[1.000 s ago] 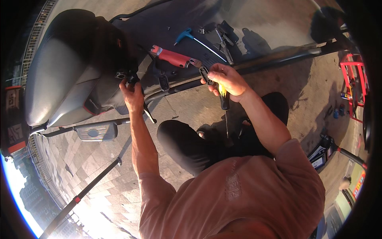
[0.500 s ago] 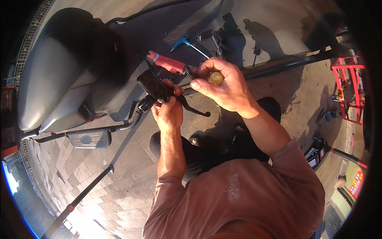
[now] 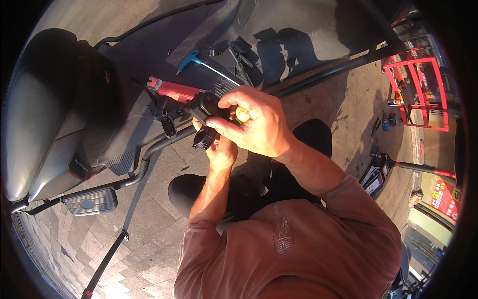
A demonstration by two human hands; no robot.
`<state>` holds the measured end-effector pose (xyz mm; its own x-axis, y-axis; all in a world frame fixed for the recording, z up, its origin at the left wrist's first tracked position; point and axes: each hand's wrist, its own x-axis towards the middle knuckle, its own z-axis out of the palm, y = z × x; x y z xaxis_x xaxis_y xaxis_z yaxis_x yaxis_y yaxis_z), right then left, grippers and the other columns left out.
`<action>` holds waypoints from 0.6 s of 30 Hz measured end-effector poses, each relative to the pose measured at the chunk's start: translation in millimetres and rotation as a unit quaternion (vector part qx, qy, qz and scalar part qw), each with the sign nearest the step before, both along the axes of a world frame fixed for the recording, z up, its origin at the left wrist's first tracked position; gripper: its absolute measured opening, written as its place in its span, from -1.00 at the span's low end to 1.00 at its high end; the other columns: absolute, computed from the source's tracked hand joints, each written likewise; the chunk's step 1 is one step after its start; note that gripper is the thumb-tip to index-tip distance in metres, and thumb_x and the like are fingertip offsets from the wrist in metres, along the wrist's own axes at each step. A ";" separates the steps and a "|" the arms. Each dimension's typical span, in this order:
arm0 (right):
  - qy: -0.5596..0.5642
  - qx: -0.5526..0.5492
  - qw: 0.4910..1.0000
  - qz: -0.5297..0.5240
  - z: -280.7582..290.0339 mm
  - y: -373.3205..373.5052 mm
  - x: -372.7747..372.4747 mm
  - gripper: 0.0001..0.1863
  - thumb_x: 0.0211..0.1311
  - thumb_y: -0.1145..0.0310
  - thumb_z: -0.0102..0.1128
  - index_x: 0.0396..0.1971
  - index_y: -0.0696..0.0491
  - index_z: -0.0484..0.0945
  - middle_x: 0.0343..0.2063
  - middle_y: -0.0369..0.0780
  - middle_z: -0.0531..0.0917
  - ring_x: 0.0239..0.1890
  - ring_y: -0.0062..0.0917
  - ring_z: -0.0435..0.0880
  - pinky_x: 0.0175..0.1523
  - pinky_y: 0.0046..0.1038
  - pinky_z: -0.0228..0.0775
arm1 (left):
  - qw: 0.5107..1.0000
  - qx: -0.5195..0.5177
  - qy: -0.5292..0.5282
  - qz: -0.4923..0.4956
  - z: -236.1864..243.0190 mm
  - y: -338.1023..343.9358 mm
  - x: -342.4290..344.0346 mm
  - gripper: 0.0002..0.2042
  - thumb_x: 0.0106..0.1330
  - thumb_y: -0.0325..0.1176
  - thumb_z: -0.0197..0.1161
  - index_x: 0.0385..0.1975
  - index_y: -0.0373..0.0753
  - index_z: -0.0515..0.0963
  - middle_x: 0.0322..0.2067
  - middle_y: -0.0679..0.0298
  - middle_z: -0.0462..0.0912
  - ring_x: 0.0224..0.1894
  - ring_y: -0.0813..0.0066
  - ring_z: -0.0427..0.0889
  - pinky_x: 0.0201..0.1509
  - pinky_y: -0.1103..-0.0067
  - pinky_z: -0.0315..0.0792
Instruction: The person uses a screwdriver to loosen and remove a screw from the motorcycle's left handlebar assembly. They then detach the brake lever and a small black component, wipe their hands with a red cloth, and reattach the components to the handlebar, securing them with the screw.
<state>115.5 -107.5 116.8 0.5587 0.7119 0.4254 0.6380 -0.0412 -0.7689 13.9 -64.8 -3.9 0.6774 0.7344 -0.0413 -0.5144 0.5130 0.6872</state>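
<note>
Far left: black seat [image 3: 35, 114] of a scooter lying on the paving, grey footrest [image 3: 89, 202] below it near the lower left, black strap [image 3: 104, 261] running off toward the bottom edge. On the scooter's dark floorboard [image 3: 124, 65], toward its right edge: red-handled tool [image 3: 174, 90], and just above it a blue T-handle key [image 3: 199, 62] with its shaft slanting down to the right; a few small dark parts [image 3: 239, 52] lying beside the key's shaft.

At centre, just off the floorboard's right edge and held above the lap: black part [image 3: 204, 122], blocky, with a round opening at its lower end. Left hand [image 3: 221, 152] beneath, fingers curled up around the underside of the part, mostly hidden by the other hand. Right hand [image 3: 256, 122] over the top, fingers closed, thumb and forefinger pinching the part while a yellow-handled tool [image 3: 242, 115] sits gripped in the palm, only the butt of the handle showing. Hands touching each other around the part.

Right of the hands: black tube [image 3: 328, 72] slanting up toward the upper right. Far right: red rack [image 3: 423, 92], and lower down a black jack [image 3: 378, 172] with a long handle.
</note>
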 end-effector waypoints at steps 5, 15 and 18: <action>-0.023 0.018 1.000 -0.004 -5.0 4.8 -3.6 -0.64 -0.19 0.42 0.61 -0.39 0.11 0.59 -0.45 -0.24 0.63 -0.51 -0.56 0.61 -0.44 -0.56 0.45 | 1.000 0.007 -0.001 0.028 -12.3 -0.9 0.2 -0.52 0.40 -0.27 0.18 0.24 -0.29 0.27 0.10 0.13 0.46 0.08 0.24 0.54 0.11 0.38 0.51; -0.032 0.015 0.999 0.024 -1.4 9.1 -8.0 -0.63 -0.13 0.26 0.54 -0.34 0.06 0.55 -0.40 -0.24 0.57 -0.39 -0.34 0.63 -0.32 -0.36 0.51 | 0.997 -0.072 -0.023 -0.008 3.3 4.0 -0.7 -0.48 0.31 -0.30 0.30 0.20 -0.26 0.26 -0.01 0.21 0.47 0.01 0.40 0.53 0.08 0.45 0.50; -0.038 -0.011 0.998 0.046 3.0 6.7 -6.2 -0.60 -0.14 0.34 0.54 -0.27 0.10 0.57 -0.32 -0.20 0.61 -0.37 -0.36 0.66 -0.30 -0.42 0.55 | 0.996 -0.081 -0.029 -0.011 4.6 5.0 -2.5 -0.48 0.31 -0.29 0.31 0.19 -0.28 0.27 -0.01 0.20 0.48 0.00 0.39 0.54 0.07 0.46 0.52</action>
<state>109.4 -100.9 119.8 0.4574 0.7682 0.4480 0.6957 0.0046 -0.7183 11.4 -59.8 0.7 0.6984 0.7059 -0.1177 -0.5381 0.6264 0.5640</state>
